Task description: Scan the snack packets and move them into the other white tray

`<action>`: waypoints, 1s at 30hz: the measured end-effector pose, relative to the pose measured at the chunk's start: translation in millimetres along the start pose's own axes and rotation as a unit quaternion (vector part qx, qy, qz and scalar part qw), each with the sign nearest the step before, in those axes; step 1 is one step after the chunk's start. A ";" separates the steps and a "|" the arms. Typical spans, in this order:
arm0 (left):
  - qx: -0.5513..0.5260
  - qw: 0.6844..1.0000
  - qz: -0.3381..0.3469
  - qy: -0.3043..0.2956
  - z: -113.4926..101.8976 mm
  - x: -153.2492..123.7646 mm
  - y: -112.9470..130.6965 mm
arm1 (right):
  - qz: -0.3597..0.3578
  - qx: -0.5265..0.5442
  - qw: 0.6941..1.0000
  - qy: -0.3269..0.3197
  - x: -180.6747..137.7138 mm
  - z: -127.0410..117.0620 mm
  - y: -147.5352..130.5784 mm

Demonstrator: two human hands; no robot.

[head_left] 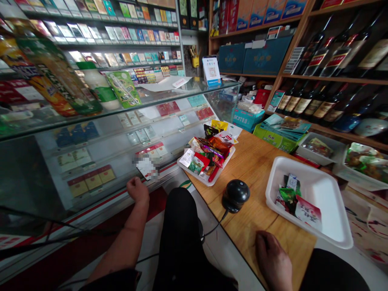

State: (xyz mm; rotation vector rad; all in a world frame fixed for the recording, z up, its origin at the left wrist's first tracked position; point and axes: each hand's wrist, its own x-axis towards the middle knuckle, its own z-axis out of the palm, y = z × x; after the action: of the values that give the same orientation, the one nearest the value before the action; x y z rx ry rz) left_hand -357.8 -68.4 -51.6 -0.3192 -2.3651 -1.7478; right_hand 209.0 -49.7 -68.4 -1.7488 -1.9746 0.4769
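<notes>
left hand: fisted near case | right hand: fisted on table

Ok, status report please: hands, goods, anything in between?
Left hand curled beside glass display case, grip unclear. Right hand curled on wooden table. Snack packets in heaped white tray and half-bare white tray; black corded device between trays.

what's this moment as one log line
left hand: beside glass counter; right hand: on wooden table; black corded device: on table
</notes>
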 end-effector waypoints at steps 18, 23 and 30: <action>0.034 0.837 0.431 -0.335 56.4 -126.5 153.1 | -0.073 0.164 0.983 0.037 70.7 -51.7 -91.2; 0.159 0.762 0.501 -0.377 74.5 -115.1 176.4 | -0.136 0.195 0.971 0.019 82.4 -54.7 -124.5; 0.177 0.728 0.536 -0.391 78.7 -101.3 172.6 | -0.163 0.199 0.966 -0.025 82.2 -50.6 -140.9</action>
State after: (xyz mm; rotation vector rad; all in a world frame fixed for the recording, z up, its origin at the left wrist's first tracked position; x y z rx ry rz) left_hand -214.0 49.6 56.2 -2.1357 -1.9669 -0.5839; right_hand 112.3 10.8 58.7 -1.1540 -1.9806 0.7456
